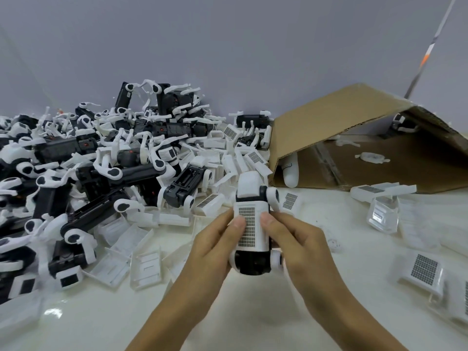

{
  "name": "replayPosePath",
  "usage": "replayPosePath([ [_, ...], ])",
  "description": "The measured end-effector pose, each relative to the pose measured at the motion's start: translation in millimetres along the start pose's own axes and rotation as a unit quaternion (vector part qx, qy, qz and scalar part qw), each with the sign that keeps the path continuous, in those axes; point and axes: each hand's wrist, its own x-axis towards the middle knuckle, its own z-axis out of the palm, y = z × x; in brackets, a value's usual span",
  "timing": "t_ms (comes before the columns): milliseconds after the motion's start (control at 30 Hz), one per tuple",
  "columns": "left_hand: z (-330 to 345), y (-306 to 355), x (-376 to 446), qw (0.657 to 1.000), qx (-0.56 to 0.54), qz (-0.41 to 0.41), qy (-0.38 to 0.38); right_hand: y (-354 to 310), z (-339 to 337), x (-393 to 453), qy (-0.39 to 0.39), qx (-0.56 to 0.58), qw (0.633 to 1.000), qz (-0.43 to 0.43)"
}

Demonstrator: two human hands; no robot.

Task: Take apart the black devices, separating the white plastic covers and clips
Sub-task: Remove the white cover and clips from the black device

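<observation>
A white table point(253, 325) fills the lower part of the view, with a grey wall point(228, 46) behind it. On the left, a big heap of black devices point(106, 160) with white arms and clips spreads from the table's edge up to the wall, the pieces tangled and lying every way. Along the heap's near side lie loose white covers point(144, 269), flat and overlapping. On the right a brown cardboard box point(354, 138) lies tipped on its side, mouth open toward the table — a few white clips point(372, 157) rest inside it. More white covers with grey grids point(425, 268) sit near the right edge, well apart from the heap.

In the middle, just above the table, one black device point(253, 231) is held lengthwise, pointing away from the person. A white cover point(250, 229) with a grid patch is still on its top face, and white arms stick out at its far and near right corners. The left hand point(212, 252) grasps the device from the left — thumb pressed on the grid patch. The right hand point(296, 247) grasps it from the right, thumb on the cover's right edge, fingers curled beneath.
</observation>
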Motion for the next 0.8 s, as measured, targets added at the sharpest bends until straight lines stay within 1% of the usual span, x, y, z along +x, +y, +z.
replayPosePath([
  [67,4,3,-2,0.999,0.009,0.041,0.012,-3,-1,0,-0.003,-0.031,0.999,-0.012],
  [167,8,4,-4,0.995,0.006,0.099,0.02,-3,-3,-2,0.019,-0.05,0.998,-0.038],
  [233,11,4,-5,0.993,0.006,0.116,0.024,-2,-4,-3,0.031,-0.055,0.996,-0.056],
  [367,11,3,-4,0.995,-0.012,0.095,0.035,-2,-3,-2,0.026,-0.04,0.998,-0.028],
  [433,10,5,-5,0.994,-0.018,0.101,0.037,-3,-3,-1,0.02,-0.067,0.997,-0.031],
  [567,13,4,-5,0.988,-0.047,0.124,0.077,-6,-5,-1,0.039,-0.123,0.989,-0.066],
  [733,18,2,-6,0.983,-0.095,0.094,0.124,-9,-1,1,0.01,-0.116,0.993,-0.032],
  [800,17,2,-6,0.98,-0.118,0.089,0.136,-12,-1,-1,0.018,-0.117,0.992,-0.033],
])
